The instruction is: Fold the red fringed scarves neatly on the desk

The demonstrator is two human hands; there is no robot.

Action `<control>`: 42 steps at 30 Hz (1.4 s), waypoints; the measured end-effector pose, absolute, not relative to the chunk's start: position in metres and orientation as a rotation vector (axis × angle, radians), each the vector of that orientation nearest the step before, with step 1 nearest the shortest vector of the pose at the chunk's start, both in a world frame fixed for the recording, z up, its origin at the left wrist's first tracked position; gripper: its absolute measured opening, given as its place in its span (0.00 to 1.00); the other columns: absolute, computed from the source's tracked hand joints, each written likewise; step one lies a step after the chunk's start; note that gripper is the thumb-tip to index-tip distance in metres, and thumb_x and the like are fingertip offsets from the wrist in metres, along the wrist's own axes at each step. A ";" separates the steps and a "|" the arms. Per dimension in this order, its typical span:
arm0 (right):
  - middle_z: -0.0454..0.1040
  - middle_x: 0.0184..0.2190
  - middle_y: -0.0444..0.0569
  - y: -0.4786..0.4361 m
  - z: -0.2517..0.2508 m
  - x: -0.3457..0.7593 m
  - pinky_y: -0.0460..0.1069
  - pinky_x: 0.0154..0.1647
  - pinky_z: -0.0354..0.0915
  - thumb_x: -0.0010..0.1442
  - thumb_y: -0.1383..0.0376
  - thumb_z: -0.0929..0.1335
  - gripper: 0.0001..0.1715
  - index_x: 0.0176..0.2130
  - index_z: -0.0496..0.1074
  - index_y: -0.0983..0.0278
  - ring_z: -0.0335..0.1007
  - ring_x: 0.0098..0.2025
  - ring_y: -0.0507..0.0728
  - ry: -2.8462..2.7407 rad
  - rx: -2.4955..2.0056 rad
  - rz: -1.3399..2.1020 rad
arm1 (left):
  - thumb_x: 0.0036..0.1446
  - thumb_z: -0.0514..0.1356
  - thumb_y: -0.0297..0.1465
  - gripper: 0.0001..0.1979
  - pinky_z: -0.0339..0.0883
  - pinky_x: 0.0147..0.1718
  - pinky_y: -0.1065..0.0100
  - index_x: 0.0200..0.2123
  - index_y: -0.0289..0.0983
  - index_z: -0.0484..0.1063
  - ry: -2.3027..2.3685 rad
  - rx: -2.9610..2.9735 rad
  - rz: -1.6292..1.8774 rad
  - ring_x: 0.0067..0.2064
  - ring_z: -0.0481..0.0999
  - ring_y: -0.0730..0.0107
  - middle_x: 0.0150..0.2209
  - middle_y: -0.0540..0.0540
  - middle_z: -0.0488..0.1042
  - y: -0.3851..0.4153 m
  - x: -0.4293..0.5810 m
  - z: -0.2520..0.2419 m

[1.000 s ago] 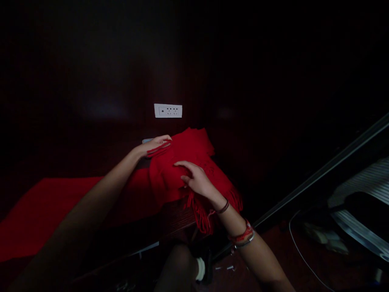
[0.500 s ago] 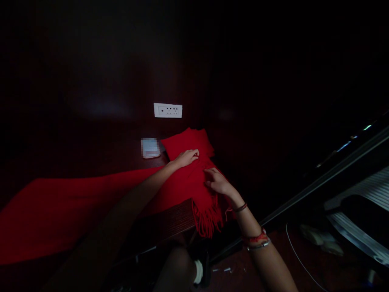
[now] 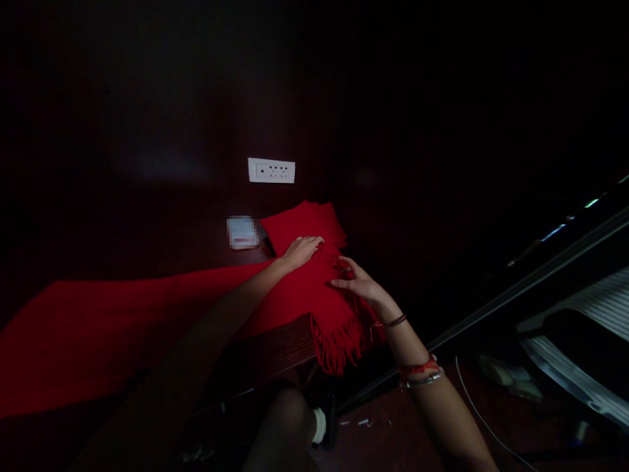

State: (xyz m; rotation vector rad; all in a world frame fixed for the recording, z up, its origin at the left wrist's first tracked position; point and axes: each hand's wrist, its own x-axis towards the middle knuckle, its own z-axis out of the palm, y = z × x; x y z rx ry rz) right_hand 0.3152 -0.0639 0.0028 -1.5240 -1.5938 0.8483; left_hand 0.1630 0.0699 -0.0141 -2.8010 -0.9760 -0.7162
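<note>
A red fringed scarf (image 3: 314,292) lies folded on the corner of a dark wooden table (image 3: 275,351), its long end stretching away to the left. My left hand (image 3: 302,250) rests flat on the scarf's upper fold, fingers extended. Just to its right, my right hand (image 3: 356,282) lies on the scarf with fingers spread, near the edge where the fringe hangs over the table corner. Bracelets circle my right wrist.
A small white card (image 3: 242,233) lies on the table left of the scarf. A white wall socket (image 3: 271,170) sits on the dark wall behind. My knee and a shoe (image 3: 322,426) show below. A cable and striped objects lie on the floor at right.
My left hand moved from the scarf's left edge onto its upper fold, uncovering the white card. My right hand shifted right towards the fringe. The scarf now lies flatter.
</note>
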 end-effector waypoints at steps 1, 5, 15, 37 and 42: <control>0.65 0.41 0.49 -0.064 0.001 0.314 0.50 0.41 0.60 0.40 0.70 0.69 0.38 0.51 0.57 0.63 0.62 0.40 0.53 -1.615 -1.542 0.804 | 0.56 0.48 0.27 0.14 0.57 0.43 0.64 0.46 0.36 0.60 -0.993 -2.775 -0.732 0.45 0.66 0.65 0.44 0.43 0.67 0.066 0.163 -0.013; 0.63 0.38 0.48 -0.065 -0.006 0.310 0.50 0.45 0.58 0.38 0.76 0.67 0.33 0.46 0.63 0.64 0.61 0.40 0.54 -1.772 -1.706 0.458 | 0.57 0.46 0.28 0.16 0.54 0.46 0.60 0.50 0.37 0.57 -1.076 -2.668 -0.883 0.49 0.61 0.62 0.48 0.42 0.63 0.029 0.148 -0.011; 0.59 0.41 0.53 -0.077 -0.014 0.305 0.48 0.46 0.56 0.44 0.81 0.58 0.30 0.48 0.63 0.67 0.59 0.42 0.53 -2.080 -1.734 0.168 | 0.58 0.42 0.42 0.25 0.40 0.53 0.55 0.58 0.45 0.43 -0.776 -3.079 -0.147 0.59 0.42 0.59 0.60 0.46 0.44 -0.056 0.026 -0.054; 0.65 0.41 0.60 -0.001 0.038 0.326 0.56 0.41 0.55 0.55 0.71 0.59 0.15 0.38 0.71 0.64 0.58 0.43 0.62 -2.352 -2.088 -0.468 | 0.57 0.43 0.41 0.25 0.47 0.51 0.56 0.57 0.39 0.49 -1.544 -2.670 -0.372 0.58 0.48 0.57 0.58 0.39 0.48 -0.004 0.053 -0.059; 0.66 0.41 0.52 -0.011 0.034 0.289 0.48 0.42 0.56 0.52 0.72 0.60 0.15 0.39 0.69 0.64 0.59 0.43 0.55 -2.612 -1.539 -0.309 | 0.57 0.44 0.40 0.24 0.47 0.51 0.57 0.56 0.38 0.51 -1.551 -2.660 -0.404 0.57 0.49 0.57 0.58 0.39 0.50 -0.005 0.054 -0.058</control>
